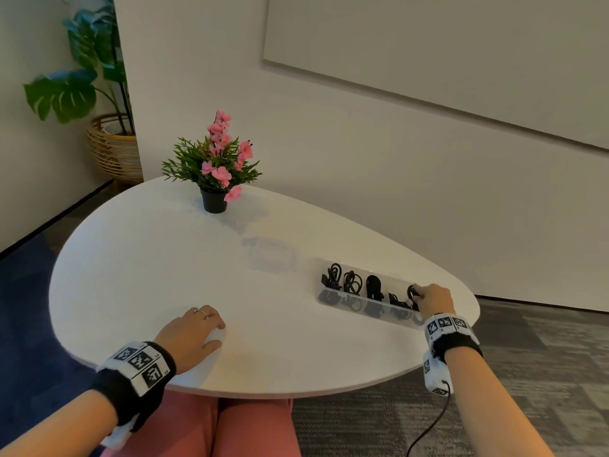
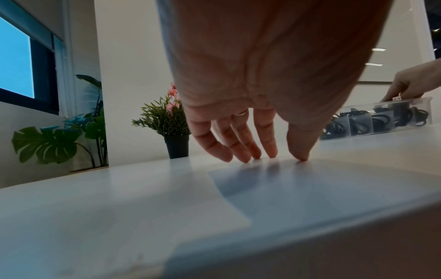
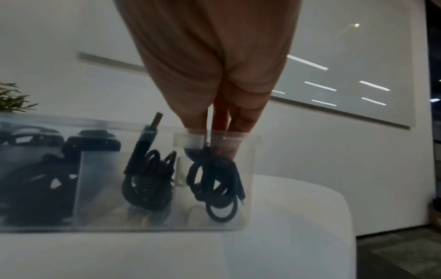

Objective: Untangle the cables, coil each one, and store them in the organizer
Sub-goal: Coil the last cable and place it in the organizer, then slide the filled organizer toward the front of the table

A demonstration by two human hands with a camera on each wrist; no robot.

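The right hand [image 3: 210, 105] reaches into the end compartment of the clear organizer [image 3: 128, 224], fingers pinching the top of the last coiled cable [image 3: 214, 181]. The left hand [image 1: 191, 334] rests flat and relaxed on the table [image 1: 263, 357], holding nothing. Risks:
- Withdrawal may drag the coil out if a loop catches a finger.
- The unbraced organizer may slide toward the nearby table edge.
- The coil may spring loose.

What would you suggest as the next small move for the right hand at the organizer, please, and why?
Probably release and lift out: the right hand has its fingers inside the end compartment of the clear organizer, touching the coiled cable, which already sits low in it. The left hand rests idle.
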